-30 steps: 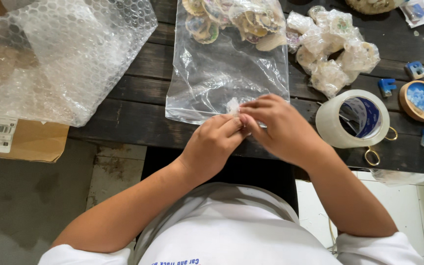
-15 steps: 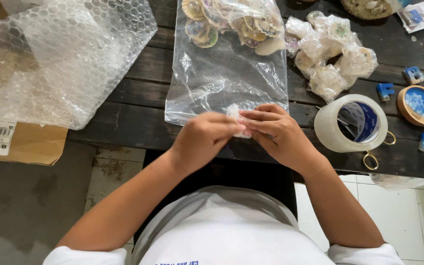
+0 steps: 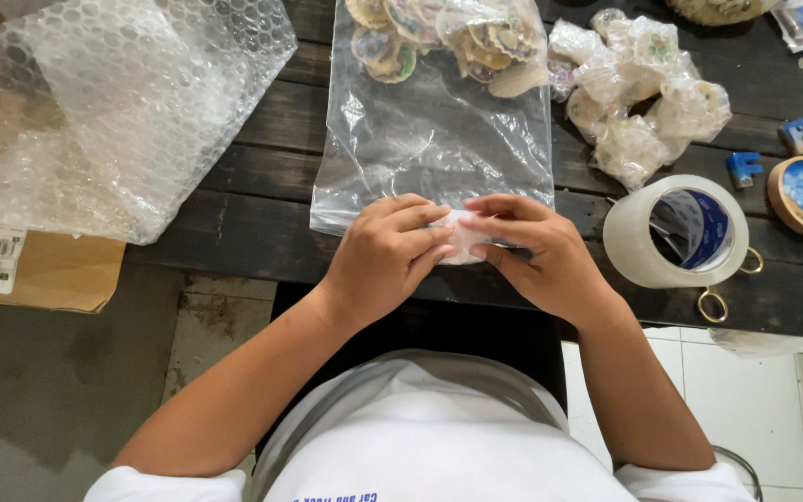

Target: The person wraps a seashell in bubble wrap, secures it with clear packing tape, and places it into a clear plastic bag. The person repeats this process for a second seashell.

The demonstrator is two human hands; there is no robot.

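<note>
Packet [image 3: 462,237], small and bubble-wrapped, sits pinched by both hands' fingers [image 3: 420,223] at the mouth of a clear bag [image 3: 429,139] holding round discs [image 3: 448,37].

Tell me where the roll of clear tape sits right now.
In the head view the roll of clear tape stands on the dark wooden table at the right, beside the right hand and below the wrapped bundles.
</note>
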